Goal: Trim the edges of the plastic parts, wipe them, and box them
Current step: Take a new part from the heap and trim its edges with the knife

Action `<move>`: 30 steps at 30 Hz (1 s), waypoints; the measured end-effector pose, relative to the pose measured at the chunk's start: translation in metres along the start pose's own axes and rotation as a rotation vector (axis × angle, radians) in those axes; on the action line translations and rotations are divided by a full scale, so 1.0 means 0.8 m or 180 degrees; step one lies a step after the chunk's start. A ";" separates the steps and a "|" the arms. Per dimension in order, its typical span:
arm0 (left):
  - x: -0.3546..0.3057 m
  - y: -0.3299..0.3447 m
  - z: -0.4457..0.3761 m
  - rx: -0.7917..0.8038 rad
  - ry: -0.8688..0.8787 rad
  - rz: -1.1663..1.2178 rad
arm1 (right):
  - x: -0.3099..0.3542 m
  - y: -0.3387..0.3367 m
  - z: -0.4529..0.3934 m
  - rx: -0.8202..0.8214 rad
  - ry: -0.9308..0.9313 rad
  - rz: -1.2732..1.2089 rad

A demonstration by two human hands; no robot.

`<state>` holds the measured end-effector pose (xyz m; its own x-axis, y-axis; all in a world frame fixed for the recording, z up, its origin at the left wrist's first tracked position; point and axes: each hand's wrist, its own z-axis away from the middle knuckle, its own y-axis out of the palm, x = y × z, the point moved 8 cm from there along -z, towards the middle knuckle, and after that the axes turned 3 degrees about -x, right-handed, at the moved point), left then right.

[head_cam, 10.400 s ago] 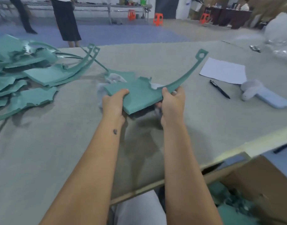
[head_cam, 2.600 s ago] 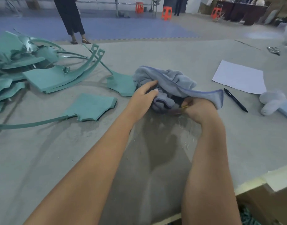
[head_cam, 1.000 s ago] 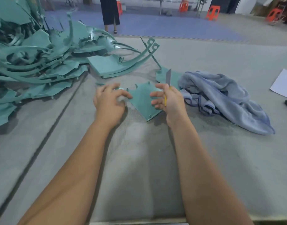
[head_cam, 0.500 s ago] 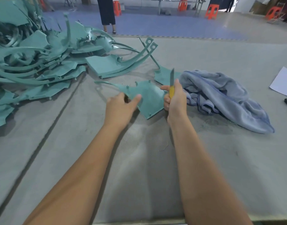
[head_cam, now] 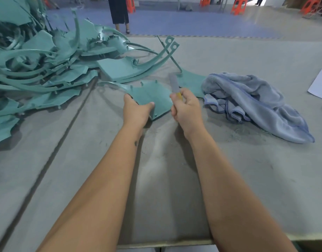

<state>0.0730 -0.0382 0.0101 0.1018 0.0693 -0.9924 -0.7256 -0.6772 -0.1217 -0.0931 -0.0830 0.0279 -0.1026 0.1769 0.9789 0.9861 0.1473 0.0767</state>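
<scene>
Left hand (head_cam: 136,111) fingers clamped on plastic part (head_cam: 149,96); right hand (head_cam: 186,106) fingers clamped on knife (head_cam: 174,86). Brace part against surface (head_cam: 174,179); shave edges lightly, blade away from thumb.

Factory/workshop floor, by the look of it. Big worktable (head_cam: 229,170) w/ grey felt-like cover; large heap of teal moulded plastic parts (head_cam: 38,66) piled at left. Beyond: open hall w/ blue floor mat (head_cam: 193,20), orange plastic stools (head_cam: 239,5), further benches, a person standing (head_cam: 119,13).
</scene>
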 end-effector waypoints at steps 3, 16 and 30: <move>-0.002 0.002 0.007 0.0095 0.0113 0.0062 | -0.006 0.010 0.002 0.0136 0.0170 0.0071; 0.004 0.001 -0.001 0.0520 -0.0816 0.2679 | 0.004 0.041 0.026 0.0616 0.0008 0.0222; -0.010 0.010 0.016 0.0807 -0.1181 0.3532 | -0.004 0.057 0.034 0.1352 0.0118 0.0550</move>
<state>0.0579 -0.0347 0.0169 -0.8370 -0.2262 -0.4982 -0.4113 -0.3404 0.8456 -0.0511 -0.0506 0.0230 0.0710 0.2001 0.9772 0.8466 0.5059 -0.1651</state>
